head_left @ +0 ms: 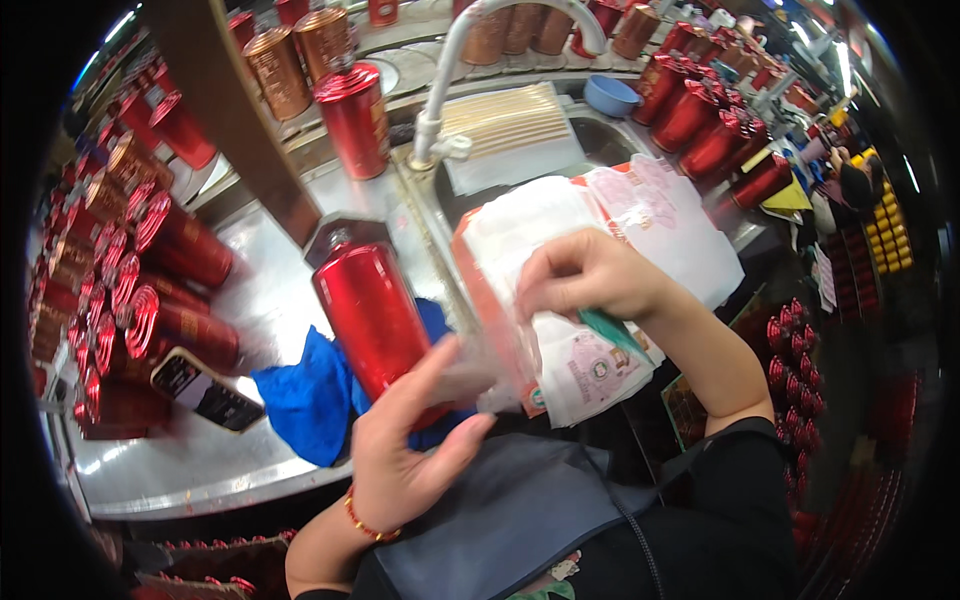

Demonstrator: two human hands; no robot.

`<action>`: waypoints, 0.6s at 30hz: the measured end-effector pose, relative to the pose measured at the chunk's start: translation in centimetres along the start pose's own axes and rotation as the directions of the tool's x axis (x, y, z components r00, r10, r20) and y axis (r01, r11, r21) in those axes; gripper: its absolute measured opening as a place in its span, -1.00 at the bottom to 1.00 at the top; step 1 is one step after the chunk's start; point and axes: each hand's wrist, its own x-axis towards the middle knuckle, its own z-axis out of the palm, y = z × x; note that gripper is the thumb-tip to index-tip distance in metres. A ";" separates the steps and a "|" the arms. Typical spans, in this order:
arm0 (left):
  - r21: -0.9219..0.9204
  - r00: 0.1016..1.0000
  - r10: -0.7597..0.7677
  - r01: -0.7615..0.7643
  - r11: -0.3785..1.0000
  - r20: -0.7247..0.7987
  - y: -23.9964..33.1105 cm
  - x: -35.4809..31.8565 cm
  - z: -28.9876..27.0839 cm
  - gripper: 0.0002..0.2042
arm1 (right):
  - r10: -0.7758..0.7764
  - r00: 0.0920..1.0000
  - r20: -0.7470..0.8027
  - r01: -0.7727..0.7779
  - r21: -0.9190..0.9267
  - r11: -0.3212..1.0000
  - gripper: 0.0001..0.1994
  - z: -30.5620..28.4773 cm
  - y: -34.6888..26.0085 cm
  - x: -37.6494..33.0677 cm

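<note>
A glossy red metal bottle [370, 315] with a dark angular collar leans on a crumpled blue cloth [305, 395] on the steel counter. My left hand [415, 430] is at its lower end, thumb and fingers spread and slightly blurred. Whether it touches the bottle I cannot tell. Over a stack of white printed sheets [540, 215] my right hand [595, 275] is closed, fingers curled. A thin green piece [613, 330] sticks out from under its palm. Something clear and blurred shows below its fingertips, too smeared to name.
A sink with a white tap [430, 120] and a ribbed tray [510, 135] lies beyond the sheets, a blue bowl [612, 95] at its far corner. Red canisters [185, 240] crowd the left, near a phone [205, 390]. A brown post [235, 120] rises at left. More canisters stand at right.
</note>
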 end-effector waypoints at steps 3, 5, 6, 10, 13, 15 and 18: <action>0.038 0.983 0.062 -0.056 0.998 -0.174 0.0 -1.2 -1.6 -0.31 | -0.061 0.975 -0.212 0.034 -0.129 0.991 -0.83 -6.2 0.4 2.6; 0.085 0.961 0.126 -0.109 0.990 -0.245 -0.6 -2.2 -2.7 -0.36 | -0.029 0.920 -0.390 -0.045 -0.178 0.983 -0.80 -12.3 0.9 4.0; 0.186 0.947 0.144 -0.093 0.978 -0.286 -0.9 -2.6 -3.1 -0.38 | -0.039 0.889 -0.457 -0.064 -0.208 0.976 -0.77 -16.4 2.4 4.7; 0.383 0.917 0.142 0.012 0.924 -0.373 -2.0 -3.7 -4.5 -0.41 | 0.042 0.739 -0.673 -0.296 -0.268 0.917 -0.80 -28.8 7.4 7.1; 0.490 0.913 0.159 0.050 0.870 -0.375 -2.2 -4.2 -4.9 -0.43 | -0.115 0.684 -0.721 -0.558 -0.618 0.553 -0.75 -34.2 10.6 8.6; 0.563 0.923 0.170 0.059 0.824 -0.345 -2.3 -4.6 -5.0 -0.43 | -0.186 0.642 -0.743 -0.657 -0.659 0.367 -0.73 -35.1 11.9 10.2; 0.671 0.946 0.204 0.020 0.741 -0.253 -2.8 -4.7 -4.9 -0.40 | -0.224 0.586 -0.779 -0.745 -0.626 0.230 -0.70 -35.6 12.8 10.9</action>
